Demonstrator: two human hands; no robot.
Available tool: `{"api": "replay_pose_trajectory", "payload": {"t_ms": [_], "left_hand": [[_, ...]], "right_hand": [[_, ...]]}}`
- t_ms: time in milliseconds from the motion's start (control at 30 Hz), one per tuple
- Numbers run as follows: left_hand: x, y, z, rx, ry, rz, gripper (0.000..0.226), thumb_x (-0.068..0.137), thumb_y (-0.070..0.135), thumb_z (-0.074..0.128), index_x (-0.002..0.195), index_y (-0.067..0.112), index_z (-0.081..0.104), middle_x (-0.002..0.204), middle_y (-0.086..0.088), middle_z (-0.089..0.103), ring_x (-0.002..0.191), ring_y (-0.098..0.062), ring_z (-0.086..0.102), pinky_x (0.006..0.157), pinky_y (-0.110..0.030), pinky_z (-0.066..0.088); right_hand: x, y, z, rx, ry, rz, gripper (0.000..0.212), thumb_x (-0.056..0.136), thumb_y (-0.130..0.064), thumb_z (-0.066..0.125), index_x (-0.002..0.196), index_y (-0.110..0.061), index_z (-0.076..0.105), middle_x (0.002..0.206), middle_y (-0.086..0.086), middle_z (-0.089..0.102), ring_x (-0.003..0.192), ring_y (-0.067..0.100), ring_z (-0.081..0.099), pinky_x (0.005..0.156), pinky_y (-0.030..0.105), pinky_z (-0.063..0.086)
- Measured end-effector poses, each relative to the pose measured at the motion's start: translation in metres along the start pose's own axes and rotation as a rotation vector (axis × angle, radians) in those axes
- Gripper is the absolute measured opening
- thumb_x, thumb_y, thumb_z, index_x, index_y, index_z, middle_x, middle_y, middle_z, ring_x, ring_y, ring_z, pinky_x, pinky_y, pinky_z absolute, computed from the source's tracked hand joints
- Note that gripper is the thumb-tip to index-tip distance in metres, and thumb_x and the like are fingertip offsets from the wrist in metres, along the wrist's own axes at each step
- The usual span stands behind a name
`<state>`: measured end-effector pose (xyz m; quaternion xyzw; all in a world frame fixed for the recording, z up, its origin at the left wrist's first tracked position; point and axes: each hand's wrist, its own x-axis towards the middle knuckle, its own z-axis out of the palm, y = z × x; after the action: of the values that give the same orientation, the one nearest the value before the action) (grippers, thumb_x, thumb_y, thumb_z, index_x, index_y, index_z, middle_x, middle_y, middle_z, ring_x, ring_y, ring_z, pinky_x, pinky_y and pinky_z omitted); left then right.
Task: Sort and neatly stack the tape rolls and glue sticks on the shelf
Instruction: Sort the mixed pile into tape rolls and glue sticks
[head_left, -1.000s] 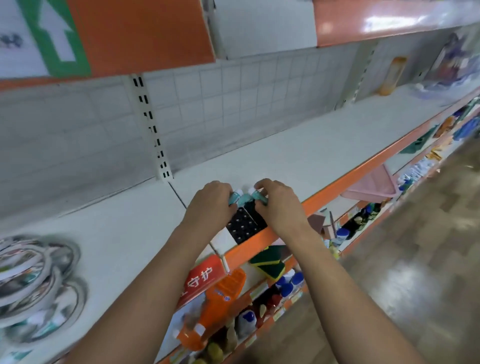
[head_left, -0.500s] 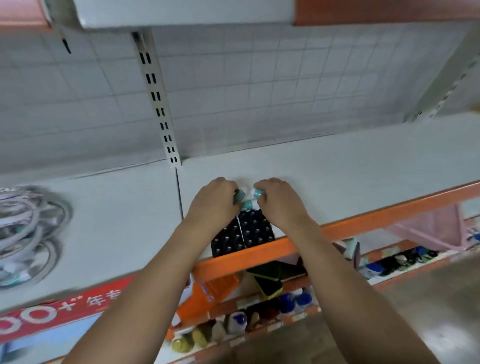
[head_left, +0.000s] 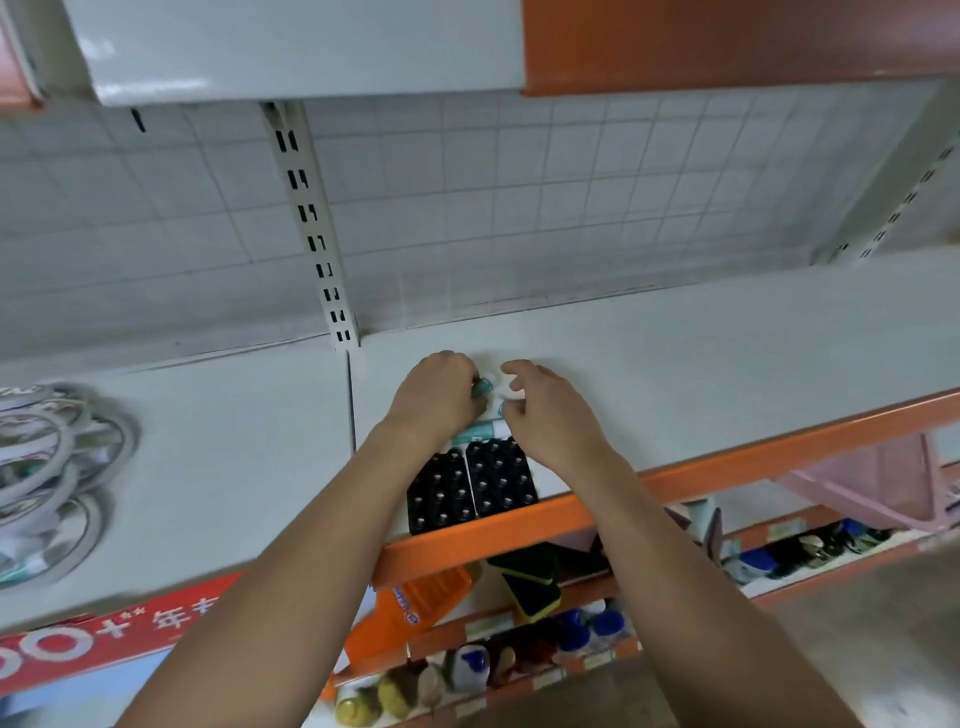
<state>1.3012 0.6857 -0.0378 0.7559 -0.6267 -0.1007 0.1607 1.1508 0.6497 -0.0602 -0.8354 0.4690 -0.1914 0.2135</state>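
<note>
Glue stick (head_left: 482, 387) gripped in left hand (head_left: 439, 400), second stick (head_left: 511, 397) pinched by right hand (head_left: 550, 415), black trays (head_left: 470, 486) at orange shelf edge (head_left: 727, 470)

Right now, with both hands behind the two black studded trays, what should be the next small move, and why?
Probably lay the small teal-capped glue stick, pinched by the left hand, flat beside the white-and-green glue stick lying behind the black studded trays. The right hand hangs close, ready to align them; whether it grips anything is unclear.
</note>
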Motion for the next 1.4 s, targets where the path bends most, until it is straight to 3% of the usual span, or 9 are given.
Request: {"api": "replay_pose_trajectory", "payload": {"t_ms": [133, 233, 367, 433, 533, 667, 867, 1400], "left_hand": [[-0.001, -0.005, 0.011, 0.039, -0.055, 0.000, 0.036, 0.090, 0.034, 0.063, 0.061, 0.014, 0.054, 0.069, -0.003, 0.044, 0.078, -0.027, 0.051, 0.062, -0.033, 0.038], [-0.003, -0.011, 0.015, 0.006, -0.028, 0.017, 0.041, 0.089, 0.036, 0.063, 0.057, 0.017, 0.047, 0.070, -0.003, 0.039, 0.073, -0.026, 0.051, 0.060, -0.033, 0.038], [-0.006, -0.018, 0.013, -0.025, -0.030, 0.040, 0.030, 0.089, 0.041, 0.061, 0.094, 0.012, 0.070, 0.098, -0.007, 0.059, 0.093, -0.028, 0.060, 0.074, -0.039, 0.052], [-0.008, -0.021, 0.011, -0.043, -0.042, 0.034, 0.042, 0.090, 0.045, 0.058, 0.117, 0.015, 0.067, 0.119, -0.008, 0.059, 0.108, -0.029, 0.058, 0.087, -0.043, 0.051], [-0.012, -0.024, 0.008, -0.009, -0.046, 0.008, 0.047, 0.091, 0.048, 0.054, 0.129, 0.020, 0.060, 0.128, -0.008, 0.056, 0.117, -0.030, 0.054, 0.095, -0.048, 0.047], [-0.020, -0.030, 0.005, -0.025, -0.072, 0.025, 0.038, 0.091, 0.043, 0.046, 0.121, 0.025, 0.063, 0.113, -0.006, 0.061, 0.110, -0.031, 0.057, 0.087, -0.048, 0.050], [-0.025, -0.031, 0.004, -0.022, -0.065, 0.032, 0.042, 0.096, 0.033, 0.048, 0.135, 0.019, 0.055, 0.133, -0.007, 0.055, 0.120, -0.028, 0.053, 0.099, -0.046, 0.044], [-0.043, -0.055, -0.005, -0.030, 0.040, -0.089, 0.048, 0.098, 0.040, 0.045, 0.139, 0.015, 0.048, 0.136, -0.006, 0.054, 0.119, -0.027, 0.054, 0.096, -0.044, 0.046]], "right_hand": [[0.002, 0.000, 0.002, -0.020, 0.001, -0.020, 0.044, 0.095, -0.019, 0.050, 0.139, -0.019, 0.049, 0.128, 0.004, 0.058, 0.114, 0.024, 0.055, 0.089, 0.040, 0.051], [0.002, 0.002, 0.003, -0.021, 0.002, -0.016, 0.041, 0.095, -0.020, 0.049, 0.136, -0.018, 0.052, 0.128, 0.004, 0.057, 0.112, 0.023, 0.056, 0.087, 0.039, 0.052], [0.001, 0.003, 0.004, 0.003, 0.003, -0.008, 0.040, 0.095, -0.024, 0.048, 0.135, -0.020, 0.054, 0.126, 0.003, 0.058, 0.109, 0.023, 0.058, 0.087, 0.039, 0.052], [0.001, 0.002, 0.004, -0.011, -0.011, -0.027, 0.041, 0.096, -0.025, 0.048, 0.137, -0.020, 0.053, 0.131, 0.004, 0.056, 0.115, 0.024, 0.054, 0.092, 0.040, 0.050], [0.002, -0.003, 0.005, -0.053, -0.064, -0.087, 0.042, 0.098, -0.026, 0.044, 0.140, -0.023, 0.050, 0.142, 0.000, 0.050, 0.128, 0.024, 0.044, 0.102, 0.042, 0.043], [0.002, -0.008, 0.006, -0.153, -0.157, -0.136, 0.042, 0.101, -0.031, 0.035, 0.141, -0.029, 0.049, 0.150, -0.010, 0.042, 0.136, 0.020, 0.035, 0.109, 0.045, 0.032], [0.000, -0.007, 0.007, -0.125, -0.133, -0.149, 0.042, 0.100, -0.029, 0.037, 0.140, -0.026, 0.049, 0.144, -0.007, 0.049, 0.131, 0.020, 0.042, 0.105, 0.044, 0.038], [0.014, -0.027, 0.017, -0.177, -0.058, -0.185, 0.042, 0.097, -0.029, 0.044, 0.138, -0.023, 0.049, 0.140, -0.002, 0.051, 0.126, 0.023, 0.045, 0.100, 0.043, 0.042]]}}
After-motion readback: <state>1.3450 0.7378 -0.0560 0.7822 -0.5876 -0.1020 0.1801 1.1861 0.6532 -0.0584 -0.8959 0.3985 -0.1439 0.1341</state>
